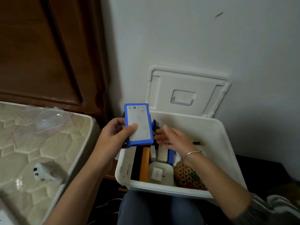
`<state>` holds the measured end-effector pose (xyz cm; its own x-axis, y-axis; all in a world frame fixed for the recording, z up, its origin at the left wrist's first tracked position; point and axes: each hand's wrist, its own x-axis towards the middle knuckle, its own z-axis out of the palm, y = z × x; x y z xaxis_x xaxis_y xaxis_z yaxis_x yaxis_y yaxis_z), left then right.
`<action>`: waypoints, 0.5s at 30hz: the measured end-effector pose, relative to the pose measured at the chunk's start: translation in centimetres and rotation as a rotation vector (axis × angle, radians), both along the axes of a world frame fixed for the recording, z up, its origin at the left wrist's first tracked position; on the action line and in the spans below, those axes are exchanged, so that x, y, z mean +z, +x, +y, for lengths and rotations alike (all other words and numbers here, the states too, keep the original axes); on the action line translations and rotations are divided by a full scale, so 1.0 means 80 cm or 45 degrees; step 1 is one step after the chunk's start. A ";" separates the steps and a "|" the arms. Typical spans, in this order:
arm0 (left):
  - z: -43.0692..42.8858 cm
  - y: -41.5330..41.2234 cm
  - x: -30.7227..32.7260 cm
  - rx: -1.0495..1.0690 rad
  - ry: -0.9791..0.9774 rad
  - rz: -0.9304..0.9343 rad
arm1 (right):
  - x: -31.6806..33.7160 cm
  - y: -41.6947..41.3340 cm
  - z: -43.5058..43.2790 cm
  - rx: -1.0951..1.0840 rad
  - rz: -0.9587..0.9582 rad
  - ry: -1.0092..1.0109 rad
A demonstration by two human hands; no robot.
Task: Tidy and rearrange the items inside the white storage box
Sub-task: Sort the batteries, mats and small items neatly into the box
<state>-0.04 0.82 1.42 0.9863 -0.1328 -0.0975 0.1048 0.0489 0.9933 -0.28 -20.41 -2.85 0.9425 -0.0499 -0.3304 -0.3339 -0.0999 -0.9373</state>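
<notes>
Just left of centre, the left hand (113, 135) pinches the blue-edged flat box (140, 127), thumb on its white face, holding it above the rear left corner of the white storage box (162, 186). It looks stiff, light and smooth, so gripping across its long edges should suit. Further right, the right hand (172, 138) hovers over the contents, fingers spread, holding nothing

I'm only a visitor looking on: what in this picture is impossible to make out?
Head view only:
- Print on the blue-edged box, gripped by the left hand: too small, blurred.
- Things at the back of the white storage box: hidden behind the blue-edged box and the right hand.
- White gadget on the mattress: blurred.
- Woven item in the box: partly covered by the right forearm.
</notes>
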 end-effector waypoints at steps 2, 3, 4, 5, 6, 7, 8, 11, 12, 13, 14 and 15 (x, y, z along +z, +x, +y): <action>-0.017 0.003 0.003 -0.088 0.140 0.003 | 0.036 -0.010 -0.012 0.019 -0.090 0.117; -0.028 0.003 0.004 -0.124 0.185 -0.003 | 0.050 -0.015 -0.017 0.016 -0.108 0.138; -0.041 0.002 0.005 -0.153 0.224 -0.018 | 0.059 -0.021 -0.023 0.005 -0.117 0.145; -0.054 0.000 0.007 -0.173 0.267 -0.038 | 0.063 -0.026 -0.028 -0.010 -0.118 0.155; -0.067 -0.002 0.008 -0.189 0.309 -0.058 | 0.064 -0.032 -0.035 -0.028 -0.111 0.185; -0.079 -0.005 0.009 -0.207 0.342 -0.074 | 0.062 -0.038 -0.041 -0.053 -0.100 0.242; -0.090 -0.008 0.010 -0.231 0.359 -0.079 | 0.058 -0.045 -0.048 -0.080 -0.082 0.324; -0.119 -0.018 0.005 -0.351 0.355 -0.041 | 0.053 -0.064 -0.069 -0.174 -0.061 0.543; -0.127 -0.022 0.003 -0.398 0.319 -0.012 | 0.052 -0.069 -0.077 -0.202 -0.092 0.537; -0.134 -0.026 0.001 -0.453 0.282 0.016 | 0.052 -0.075 -0.084 -0.230 -0.130 0.505; -0.140 -0.030 -0.001 -0.510 0.271 0.024 | 0.053 -0.080 -0.091 -0.264 -0.164 0.459; -0.145 -0.034 -0.002 -0.563 0.298 0.007 | 0.055 -0.085 -0.098 -0.306 -0.194 0.413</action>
